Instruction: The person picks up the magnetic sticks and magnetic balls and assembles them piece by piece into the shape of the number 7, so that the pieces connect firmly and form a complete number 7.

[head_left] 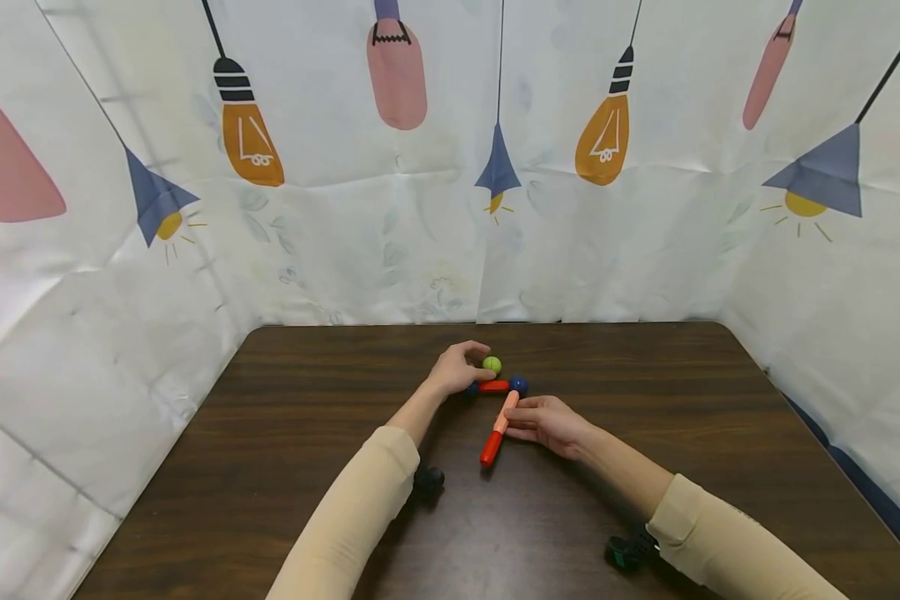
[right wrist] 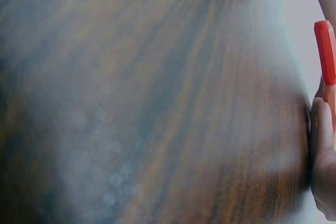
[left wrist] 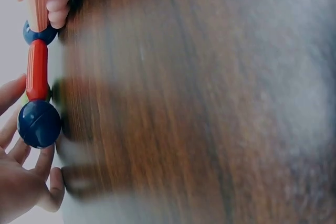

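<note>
My left hand is at a small lime-green ball, its thumb beside the ball and its fingers spread. Just in front lies a short red rod with a dark blue ball at its left end and another blue ball at its right end. With my right hand I pinch a peach rod. A second red rod continues end to end from it, angled toward me. The peach rod's far end meets or overlaps the right blue ball; which of these is unclear.
A dark wood-grain table lies under everything, and a white curtain printed with lamps hangs round its back and sides. Dark devices show under both forearms, one near the left sleeve and one near the right sleeve.
</note>
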Tool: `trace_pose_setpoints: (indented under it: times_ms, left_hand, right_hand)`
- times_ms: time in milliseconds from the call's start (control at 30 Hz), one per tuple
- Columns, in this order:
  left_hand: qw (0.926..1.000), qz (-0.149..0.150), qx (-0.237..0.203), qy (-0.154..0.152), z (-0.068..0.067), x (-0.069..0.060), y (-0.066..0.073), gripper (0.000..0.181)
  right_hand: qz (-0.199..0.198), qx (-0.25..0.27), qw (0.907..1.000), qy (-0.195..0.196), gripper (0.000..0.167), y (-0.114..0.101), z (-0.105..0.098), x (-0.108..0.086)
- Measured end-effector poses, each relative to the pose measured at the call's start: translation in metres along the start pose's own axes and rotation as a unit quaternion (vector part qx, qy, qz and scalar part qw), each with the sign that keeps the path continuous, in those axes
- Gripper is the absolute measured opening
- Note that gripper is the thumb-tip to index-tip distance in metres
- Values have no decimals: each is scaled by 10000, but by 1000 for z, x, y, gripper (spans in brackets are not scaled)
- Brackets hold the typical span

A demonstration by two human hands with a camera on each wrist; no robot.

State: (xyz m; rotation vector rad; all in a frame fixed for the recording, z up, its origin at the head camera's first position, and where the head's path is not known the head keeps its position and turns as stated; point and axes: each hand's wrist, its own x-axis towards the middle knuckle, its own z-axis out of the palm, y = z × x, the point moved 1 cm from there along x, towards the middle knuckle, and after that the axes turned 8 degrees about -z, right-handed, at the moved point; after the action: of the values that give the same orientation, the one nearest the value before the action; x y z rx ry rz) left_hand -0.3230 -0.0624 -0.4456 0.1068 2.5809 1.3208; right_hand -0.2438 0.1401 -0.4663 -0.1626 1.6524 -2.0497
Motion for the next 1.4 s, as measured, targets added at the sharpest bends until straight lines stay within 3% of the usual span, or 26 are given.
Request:
trace_pose_setpoints:
  times_ms: [267, 600, 767, 1033, 1400]
  left_hand:
    - [9988, -101, 460, 148, 3, 1, 3, 41]
    - [9979, 1, 599, 236, 2, 0, 6, 32]
    - [9987, -36, 418, 303, 2, 0, 5, 32]
    - [9994, -113, -236, 205, -1, -1, 2, 34]
    - [9965, 125, -637, 524, -10, -5, -4, 31]
  right_hand:
    - [-26, 23, 10000, -42, 42, 1, -1, 1]
    - [21, 86, 10000, -32, 42, 0, -2, 2]
    - [32, 74, 10000, -16, 42, 1, -2, 2]
    - [-73, 60, 9999, -87, 40, 3, -2, 2]
    - [-114, 20, 9999, -77, 40, 3, -1, 1]
